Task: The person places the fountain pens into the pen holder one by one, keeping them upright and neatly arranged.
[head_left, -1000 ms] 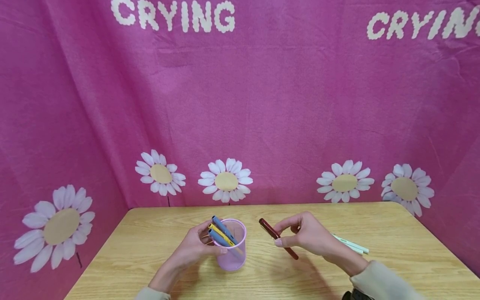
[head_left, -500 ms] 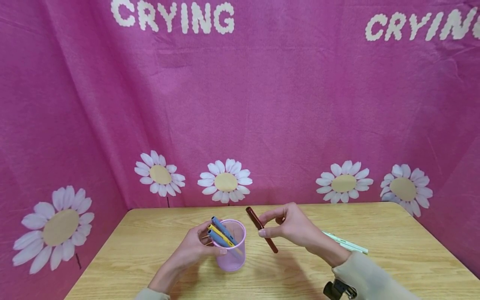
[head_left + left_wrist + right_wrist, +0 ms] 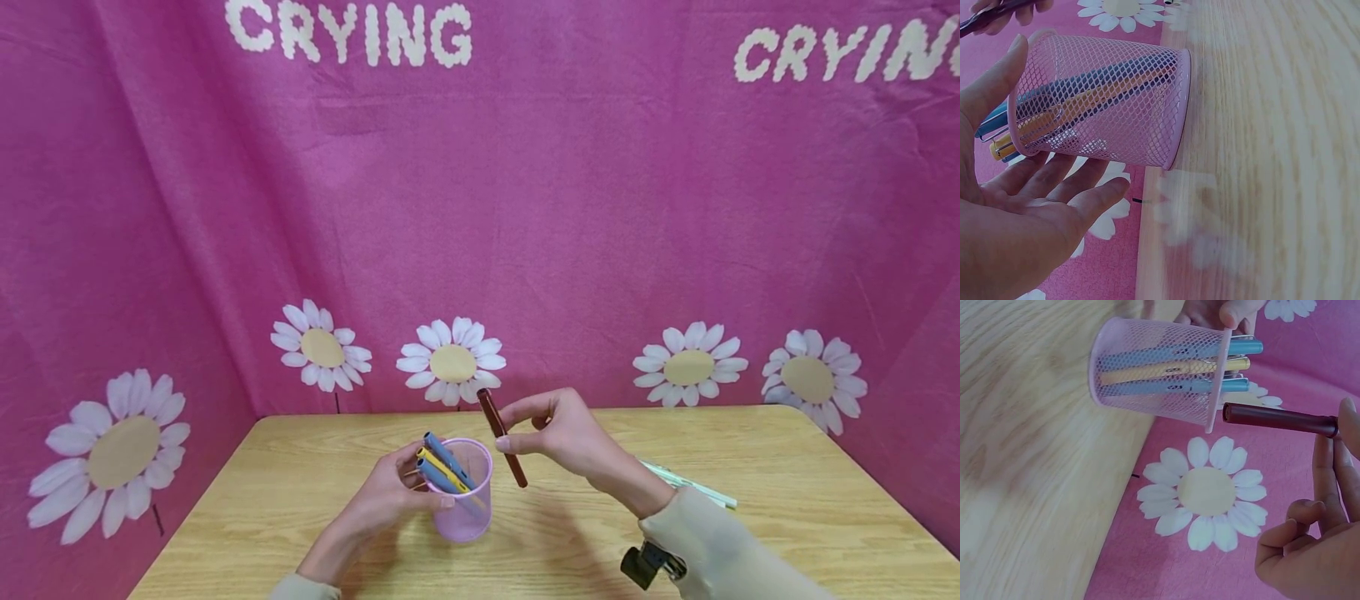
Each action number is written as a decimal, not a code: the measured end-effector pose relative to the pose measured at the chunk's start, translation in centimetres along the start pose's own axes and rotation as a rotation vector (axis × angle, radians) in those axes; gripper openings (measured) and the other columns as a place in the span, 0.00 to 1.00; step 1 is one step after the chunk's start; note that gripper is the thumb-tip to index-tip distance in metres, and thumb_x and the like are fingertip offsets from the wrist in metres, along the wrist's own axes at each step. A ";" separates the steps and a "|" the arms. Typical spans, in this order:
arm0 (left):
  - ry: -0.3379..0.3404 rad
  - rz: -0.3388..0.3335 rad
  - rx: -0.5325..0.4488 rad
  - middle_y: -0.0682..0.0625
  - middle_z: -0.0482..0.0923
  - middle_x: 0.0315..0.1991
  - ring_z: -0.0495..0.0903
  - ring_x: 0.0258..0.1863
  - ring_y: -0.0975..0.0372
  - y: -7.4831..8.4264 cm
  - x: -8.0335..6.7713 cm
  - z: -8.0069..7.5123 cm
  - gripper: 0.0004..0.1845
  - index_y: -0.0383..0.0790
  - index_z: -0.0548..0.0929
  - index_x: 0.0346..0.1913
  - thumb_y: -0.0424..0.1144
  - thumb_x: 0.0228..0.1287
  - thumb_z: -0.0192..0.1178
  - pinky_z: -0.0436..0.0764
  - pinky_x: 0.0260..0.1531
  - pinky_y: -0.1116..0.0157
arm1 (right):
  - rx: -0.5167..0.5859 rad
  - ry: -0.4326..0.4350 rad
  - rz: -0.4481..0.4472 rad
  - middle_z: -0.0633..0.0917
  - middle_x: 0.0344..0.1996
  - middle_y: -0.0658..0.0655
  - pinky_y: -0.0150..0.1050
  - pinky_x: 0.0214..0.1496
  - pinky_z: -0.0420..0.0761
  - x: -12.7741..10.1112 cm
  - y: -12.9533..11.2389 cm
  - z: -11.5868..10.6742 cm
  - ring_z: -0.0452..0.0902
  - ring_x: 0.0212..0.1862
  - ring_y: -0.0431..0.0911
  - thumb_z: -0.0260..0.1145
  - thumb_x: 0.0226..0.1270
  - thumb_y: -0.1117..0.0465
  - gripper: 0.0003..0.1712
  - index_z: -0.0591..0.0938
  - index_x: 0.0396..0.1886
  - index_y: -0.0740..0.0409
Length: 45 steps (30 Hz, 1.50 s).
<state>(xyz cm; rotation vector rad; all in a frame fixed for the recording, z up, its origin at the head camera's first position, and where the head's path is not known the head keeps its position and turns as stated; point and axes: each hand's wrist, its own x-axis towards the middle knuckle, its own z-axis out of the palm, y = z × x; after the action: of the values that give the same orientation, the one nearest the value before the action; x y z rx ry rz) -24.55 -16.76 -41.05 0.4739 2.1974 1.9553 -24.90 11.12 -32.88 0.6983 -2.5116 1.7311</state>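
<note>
A pink mesh pen cup (image 3: 463, 522) stands upright on the wooden table with two blue pens (image 3: 1247, 347) and a yellow pen (image 3: 442, 471) leaning inside it. My left hand (image 3: 392, 492) holds the cup near its rim, thumb on the near side and fingers behind. Between thumb and fingertips, my right hand (image 3: 564, 432) pinches a dark red pen (image 3: 516, 468) just right of the cup. The pen is steeply tilted, and its lower end sits beside the rim, outside the cup. In the right wrist view, that end (image 3: 1254, 416) is close to the rim.
Pale green pens (image 3: 708, 492) lie on the table (image 3: 300, 467) to the right, partly hidden by my right forearm. A magenta cloth (image 3: 570, 208) with daisies and white lettering hangs behind and at the sides. A black device (image 3: 651, 565) is strapped at my right wrist.
My right hand has moved left and up with the red pen, bringing it close to the cup and more upright. My left hand and the cup have stayed in place.
</note>
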 end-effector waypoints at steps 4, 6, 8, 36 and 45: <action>-0.004 0.010 0.004 0.34 0.75 0.68 0.77 0.66 0.45 0.0 0.1 0.0 0.48 0.26 0.65 0.77 0.28 0.55 0.79 0.77 0.66 0.52 | 0.021 0.028 0.004 0.91 0.39 0.53 0.36 0.37 0.66 0.6 -0.3 0.4 0.68 0.38 0.45 0.83 0.56 0.62 0.15 0.93 0.44 0.59; -0.008 0.011 0.003 0.34 0.75 0.68 0.77 0.66 0.45 -0.1 0.1 -0.1 0.48 0.26 0.65 0.77 0.28 0.56 0.79 0.77 0.66 0.52 | 0.034 0.040 0.001 0.92 0.40 0.53 0.35 0.41 0.70 0.9 -0.4 0.7 0.72 0.41 0.45 0.83 0.56 0.63 0.16 0.93 0.45 0.60; -0.013 0.010 -0.001 0.34 0.75 0.68 0.77 0.66 0.45 -0.1 0.0 -0.1 0.48 0.27 0.65 0.77 0.29 0.56 0.79 0.76 0.67 0.52 | 0.052 0.047 -0.002 0.92 0.41 0.53 0.36 0.44 0.72 1.2 -0.4 1.0 0.75 0.44 0.44 0.82 0.56 0.64 0.16 0.93 0.46 0.61; -0.006 0.007 0.029 0.36 0.77 0.67 0.79 0.64 0.45 -0.1 0.0 0.0 0.47 0.28 0.66 0.78 0.29 0.57 0.79 0.78 0.66 0.50 | 0.105 0.137 0.015 0.92 0.41 0.53 0.42 0.52 0.77 3.3 2.3 4.8 0.80 0.50 0.46 0.83 0.56 0.65 0.14 0.93 0.43 0.60; -0.013 0.015 0.018 0.33 0.76 0.67 0.79 0.64 0.44 -0.1 0.0 -0.1 0.49 0.25 0.63 0.78 0.29 0.56 0.79 0.78 0.66 0.50 | 0.068 0.137 0.023 0.92 0.38 0.52 0.38 0.45 0.75 3.3 3.2 5.1 0.79 0.47 0.47 0.83 0.55 0.65 0.13 0.94 0.41 0.59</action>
<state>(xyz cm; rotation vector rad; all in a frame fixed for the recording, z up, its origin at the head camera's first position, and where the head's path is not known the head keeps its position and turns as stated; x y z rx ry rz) -24.62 -16.83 -41.12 0.5055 2.2113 1.9357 -27.79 6.38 -36.85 0.5349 -2.3904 1.8127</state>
